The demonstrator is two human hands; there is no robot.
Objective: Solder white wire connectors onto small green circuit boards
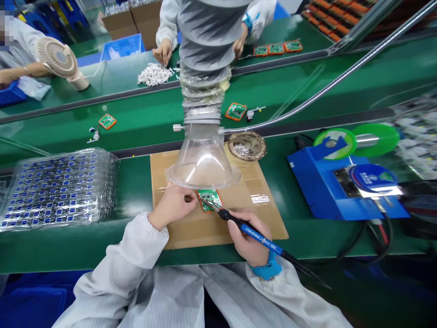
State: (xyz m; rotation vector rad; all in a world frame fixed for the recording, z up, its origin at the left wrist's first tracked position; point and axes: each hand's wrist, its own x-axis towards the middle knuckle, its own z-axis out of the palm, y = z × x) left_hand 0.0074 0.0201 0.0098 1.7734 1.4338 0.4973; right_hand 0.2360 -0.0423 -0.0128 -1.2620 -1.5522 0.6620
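The left hand pinched the edge of a green circuit board lying on a cardboard sheet on the green surface. The right hand was closed around a blue soldering iron, its tip touching the board beneath a clear fume hood.

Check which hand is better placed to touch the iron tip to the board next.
Right. The right hand already grips the soldering iron, tip over the green circuit board. The left hand pins the board's edge on the cardboard sheet.

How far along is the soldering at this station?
Done: cannot tell. In hand: the left hand steadies the green circuit board on the cardboard mat; the right hand holds the soldering iron tip to it. Left: stacked component trays sit full.
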